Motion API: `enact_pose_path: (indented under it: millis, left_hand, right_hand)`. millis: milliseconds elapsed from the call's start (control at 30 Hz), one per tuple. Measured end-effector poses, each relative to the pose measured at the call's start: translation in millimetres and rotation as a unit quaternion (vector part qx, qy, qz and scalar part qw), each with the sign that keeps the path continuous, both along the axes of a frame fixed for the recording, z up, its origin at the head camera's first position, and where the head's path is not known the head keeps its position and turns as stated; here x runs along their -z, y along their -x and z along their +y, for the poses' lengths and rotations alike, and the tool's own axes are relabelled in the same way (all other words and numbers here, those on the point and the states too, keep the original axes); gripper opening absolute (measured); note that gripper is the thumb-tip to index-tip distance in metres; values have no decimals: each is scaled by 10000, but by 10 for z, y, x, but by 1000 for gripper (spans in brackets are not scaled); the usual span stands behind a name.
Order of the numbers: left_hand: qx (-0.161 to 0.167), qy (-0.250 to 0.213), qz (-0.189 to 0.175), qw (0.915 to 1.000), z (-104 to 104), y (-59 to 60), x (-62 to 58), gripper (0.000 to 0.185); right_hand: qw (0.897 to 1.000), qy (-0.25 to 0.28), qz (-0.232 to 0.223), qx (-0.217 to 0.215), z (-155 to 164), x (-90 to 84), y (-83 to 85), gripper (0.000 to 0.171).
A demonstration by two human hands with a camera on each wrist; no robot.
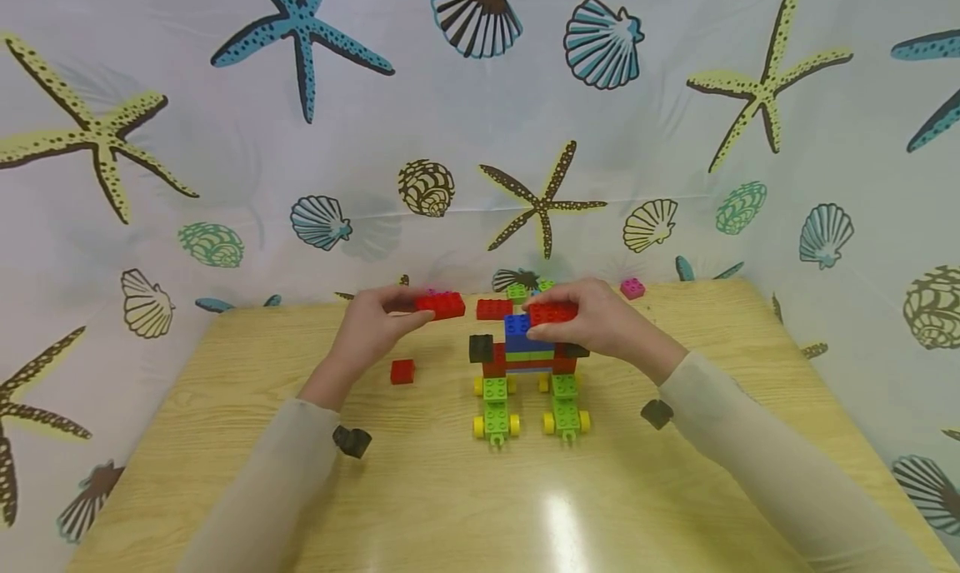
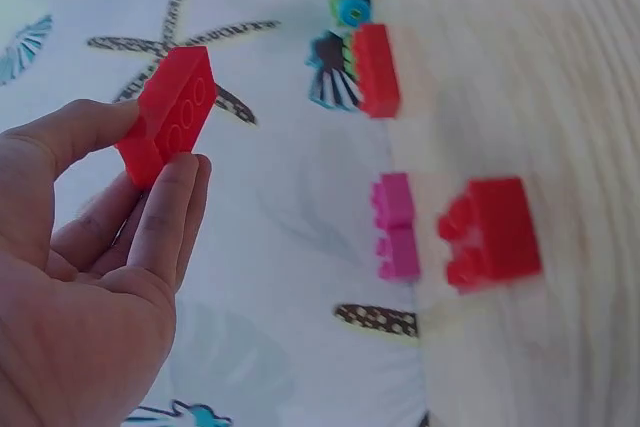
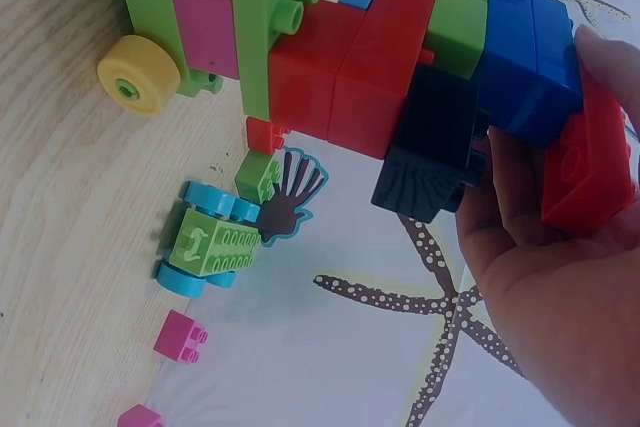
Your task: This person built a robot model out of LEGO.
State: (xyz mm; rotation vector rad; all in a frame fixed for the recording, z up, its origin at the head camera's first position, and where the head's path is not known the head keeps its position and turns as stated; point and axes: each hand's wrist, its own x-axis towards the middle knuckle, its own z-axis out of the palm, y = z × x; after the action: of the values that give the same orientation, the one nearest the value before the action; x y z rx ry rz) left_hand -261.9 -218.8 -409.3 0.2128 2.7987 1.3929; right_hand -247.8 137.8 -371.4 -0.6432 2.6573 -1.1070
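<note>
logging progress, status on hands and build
Left hand holding red brick. Right hand gripping another red brick by blue bricks. Build on wheels. Black brick beside right hand.

This is a tabletop play space, bounded at the back and sides by pale cloth printed with starfish and seashells; whether home, school or lab cannot be told. The wood-grain table bears toy building bricks and a bright reflection.
</note>
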Motion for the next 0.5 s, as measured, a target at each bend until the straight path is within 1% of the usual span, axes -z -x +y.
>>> enact_pose_path:
  millis: [67,133,267,367,500]
  left_hand:
    - [96,-144,114,9998,63,-60,-82,43]
    - [181,-276,153,9993,130,-120,-162,42]
    - [311,-577,123,9978,252,-217,-280,40]
    - [417,-831,95,9956,319,-257,-321,39]
    - [574,-1061,67,9927,383,-282,-325,37]
  right_hand:
    - [10000,-7,-11,6,4,-7,-5,48]
    - [10000,-11,-14,10,8,-12,-8,48]
    - [10000,-5,4,-3,10,-20,-16,48]
    - [10000,-5,36,-26,7,-20,-15,48]
    - [10000,-18,47,-52,-1,-26,-16,48]
